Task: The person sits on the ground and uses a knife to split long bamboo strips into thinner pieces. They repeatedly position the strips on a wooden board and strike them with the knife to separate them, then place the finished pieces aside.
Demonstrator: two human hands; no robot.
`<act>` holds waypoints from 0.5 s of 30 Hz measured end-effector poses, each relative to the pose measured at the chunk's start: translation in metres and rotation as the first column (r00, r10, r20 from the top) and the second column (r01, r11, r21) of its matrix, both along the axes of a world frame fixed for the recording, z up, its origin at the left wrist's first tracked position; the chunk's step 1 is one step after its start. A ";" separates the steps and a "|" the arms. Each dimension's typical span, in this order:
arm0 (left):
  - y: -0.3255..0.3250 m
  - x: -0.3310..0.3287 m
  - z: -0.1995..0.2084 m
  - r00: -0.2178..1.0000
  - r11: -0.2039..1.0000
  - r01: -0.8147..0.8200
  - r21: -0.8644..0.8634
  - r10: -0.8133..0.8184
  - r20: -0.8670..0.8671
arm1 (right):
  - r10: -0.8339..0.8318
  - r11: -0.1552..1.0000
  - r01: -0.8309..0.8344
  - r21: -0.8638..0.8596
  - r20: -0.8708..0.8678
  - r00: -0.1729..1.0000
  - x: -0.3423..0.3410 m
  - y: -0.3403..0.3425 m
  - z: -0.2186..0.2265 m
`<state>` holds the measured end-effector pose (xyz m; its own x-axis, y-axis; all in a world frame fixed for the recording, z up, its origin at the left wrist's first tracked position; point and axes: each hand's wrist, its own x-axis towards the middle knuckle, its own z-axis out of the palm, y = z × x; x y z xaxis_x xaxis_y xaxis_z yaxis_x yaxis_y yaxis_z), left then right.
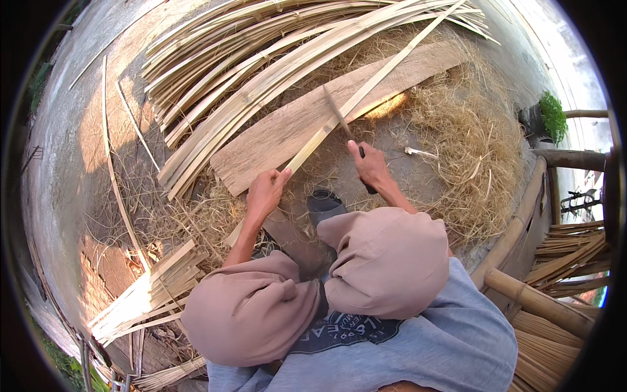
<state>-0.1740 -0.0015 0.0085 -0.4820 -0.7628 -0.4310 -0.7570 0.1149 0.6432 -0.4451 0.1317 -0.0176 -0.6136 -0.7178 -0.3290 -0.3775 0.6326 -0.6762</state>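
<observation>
Between the thumb and fingers of my left hand [265, 191] is the near end of a long, pale bamboo strip [366, 89]. The strip slants up and away to the right, across a flat wooden board [274, 140]. My right hand [370, 163] is closed round the dark handle of a knife [338, 112]. Its blade points away from me and crosses the strip near the board's lower edge. Whether the blade touches the strip or just passes over it, I cannot tell.
Many split bamboo strips [215, 78] lie piled beyond the board. Curly shavings [467, 144] heap up at the right, near a bamboo pole frame [522, 219]. A small white object [420, 152] lies right of the knife. More strips [147, 297] rest at the lower left.
</observation>
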 end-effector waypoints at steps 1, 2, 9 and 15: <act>-0.009 0.004 -0.002 0.999 0.997 -0.042 0.068 0.044 -0.027 | 0.125 0.992 -0.125 -0.014 -0.050 0.991 0.033 0.012 0.001; -0.017 0.012 -0.006 0.994 0.987 -0.089 0.132 0.095 -0.044 | 0.251 0.967 -0.255 -0.026 -0.095 0.963 0.059 0.024 0.000; 0.006 0.086 -0.017 0.967 0.954 -0.181 0.240 0.217 -0.132 | -0.043 0.999 0.046 0.007 -0.225 0.973 -0.054 -0.001 0.013; 0.020 0.144 -0.003 0.965 0.954 -0.235 0.185 0.252 -0.077 | 0.288 0.953 -0.302 -0.019 -0.248 0.925 -0.013 0.018 -0.001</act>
